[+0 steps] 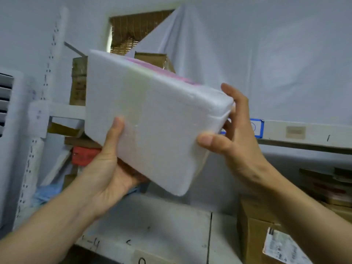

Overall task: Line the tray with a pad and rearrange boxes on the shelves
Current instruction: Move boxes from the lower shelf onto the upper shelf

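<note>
Here, a white foam box (pixel 152 119) is held up in the air by both hands, tilted, its broad pale side facing the camera. A strip of pink (pixel 162 73) shows along the box's upper edge; what it is cannot be told.

The left hand (pixel 108 168) grips the box's lower left corner: thumb flat on the broad face, the other fingers hidden beneath, curled under the box. The right hand (pixel 234 134) clasps the box's right end: thumb pressed on the near face, fingers (pixel 236 96) spread around the end wall.

Behind the box, upper left, brown cartons (pixel 78 80) stand on a white shelf (pixel 66 111). Behind the box's lower left, a red box (pixel 83 155) sits among flat cardboard pieces. Below the box runs a lower white shelf (pixel 152 225) with dark marks scrawled on it. To the box's lower right a brown carton (pixel 255 231) with a printed label (pixel 282 248) stands on that shelf. Right of the box, a blue-edged tag (pixel 257 128) is fixed to a shelf rail. White cloth (pixel 247 44) hangs behind everything.
</note>
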`<state>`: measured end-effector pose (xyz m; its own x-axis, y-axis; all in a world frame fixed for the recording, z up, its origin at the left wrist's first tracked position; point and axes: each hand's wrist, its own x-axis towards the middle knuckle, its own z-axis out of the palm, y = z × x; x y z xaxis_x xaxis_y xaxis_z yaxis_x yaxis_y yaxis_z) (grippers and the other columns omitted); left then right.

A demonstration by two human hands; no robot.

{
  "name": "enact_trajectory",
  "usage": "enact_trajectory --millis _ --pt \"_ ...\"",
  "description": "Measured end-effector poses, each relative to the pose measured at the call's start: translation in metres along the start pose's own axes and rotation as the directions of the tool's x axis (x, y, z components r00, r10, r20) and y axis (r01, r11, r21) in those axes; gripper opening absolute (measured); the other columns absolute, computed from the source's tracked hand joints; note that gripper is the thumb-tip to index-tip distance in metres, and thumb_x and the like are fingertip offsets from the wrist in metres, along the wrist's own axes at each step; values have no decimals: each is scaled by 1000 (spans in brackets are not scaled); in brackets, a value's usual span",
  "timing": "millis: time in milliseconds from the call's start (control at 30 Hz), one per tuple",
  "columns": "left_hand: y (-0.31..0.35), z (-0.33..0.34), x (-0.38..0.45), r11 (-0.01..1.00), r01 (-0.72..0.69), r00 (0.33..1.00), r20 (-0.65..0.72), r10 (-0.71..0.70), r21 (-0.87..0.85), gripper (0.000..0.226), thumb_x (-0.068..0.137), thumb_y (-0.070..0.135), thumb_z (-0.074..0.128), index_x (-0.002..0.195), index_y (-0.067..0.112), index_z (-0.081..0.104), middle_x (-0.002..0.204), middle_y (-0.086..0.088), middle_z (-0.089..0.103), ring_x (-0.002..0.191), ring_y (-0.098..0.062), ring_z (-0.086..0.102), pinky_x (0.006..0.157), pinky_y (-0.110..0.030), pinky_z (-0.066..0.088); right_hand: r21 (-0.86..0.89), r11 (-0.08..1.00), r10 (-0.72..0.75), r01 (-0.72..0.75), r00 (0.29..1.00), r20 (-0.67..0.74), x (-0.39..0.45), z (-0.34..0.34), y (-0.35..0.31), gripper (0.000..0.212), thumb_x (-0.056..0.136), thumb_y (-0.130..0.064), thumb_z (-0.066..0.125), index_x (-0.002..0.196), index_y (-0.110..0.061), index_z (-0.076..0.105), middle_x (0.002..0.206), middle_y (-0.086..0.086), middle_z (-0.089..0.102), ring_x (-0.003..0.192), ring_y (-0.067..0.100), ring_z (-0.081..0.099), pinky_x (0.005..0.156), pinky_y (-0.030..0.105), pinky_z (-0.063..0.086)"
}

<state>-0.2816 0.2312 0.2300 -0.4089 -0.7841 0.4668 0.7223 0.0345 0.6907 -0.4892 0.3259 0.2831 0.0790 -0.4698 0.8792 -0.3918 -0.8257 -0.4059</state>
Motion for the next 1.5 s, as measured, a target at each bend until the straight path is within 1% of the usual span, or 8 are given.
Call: enact_trajectory --millis 133,233,367,467,600,733,1033,1500 --pt "40 56 19 985 -121 993 1 122 124 53 86 57 63 128 25 61 126 -11 70 115 -33 66 96 -60 51 -54 994 -101 94 984 -145 45 -11 -24 110 47 -54 73 144 -34 25 138 -2 46 118 9 58 97 35 54" --pt "54 87 53 975 -136 990 -3 139 175 66 75 48 74 130 17 57 115 -12 74 100 -30 73 76 -50 61 -101 991 -117 92 954 -278 79 -22 -30 115 46 -57 74 146 -31 25 137 -2 47 116 7 57 95 31 53" --pt "62 108 92 901 -193 970 -61 234 388 54 86 30 74 132 13 53 120 -12 69 106 -30 69 75 -44 63 -173 985 -87 16 907 -411 114 -33 -26 117 46 -61 77 146 -32 23 137 4 42 116 16 54 94 35 52" --pt "62 103 119 611 -251 916 -19 401 750 71 86 27 75 146 16 38 135 -7 56 116 -25 61 90 -36 57 -250 965 -51 -83 873 -485 138 -38 -18 109 59 -54 82 148 -32 21 132 4 35 107 16 51 81 27 47" --pt "61 73 150 186 -287 838 152 524 940 59 91 26 70 143 19 45 145 -1 47 130 -20 47 91 -26 41 -338 904 22 -261 819 -574 171 -35 0 114 54 -63 78 146 -34 18 129 4 30 118 32 45 93 50 48" --pt "67 43 179 18 -244 839 202 505 970 48 95 27 63 141 17 51 148 0 46 134 -18 44 101 -30 38 -435 812 66 -389 802 -593 198 -20 27 113 53 -66 78 142 -29 21 130 9 30 120 36 41 90 53 47" --pt "66 17 221 -102 -229 876 250 413 968 51 98 32 58 145 20 46 157 1 33 145 -21 29 115 -40 30 -581 667 203 -467 863 -462 237 14 89 112 55 -75 77 143 -28 27 135 11 29 123 40 43 99 55 46" --pt "50 -1 231 -222 -242 827 320 463 945 43 105 30 40 148 34 41 158 6 31 144 -19 25 112 -38 32 -581 684 265 -441 892 -366 244 29 120 105 77 -27 82 154 -30 10 139 12 39 118 38 51 93 54 52"
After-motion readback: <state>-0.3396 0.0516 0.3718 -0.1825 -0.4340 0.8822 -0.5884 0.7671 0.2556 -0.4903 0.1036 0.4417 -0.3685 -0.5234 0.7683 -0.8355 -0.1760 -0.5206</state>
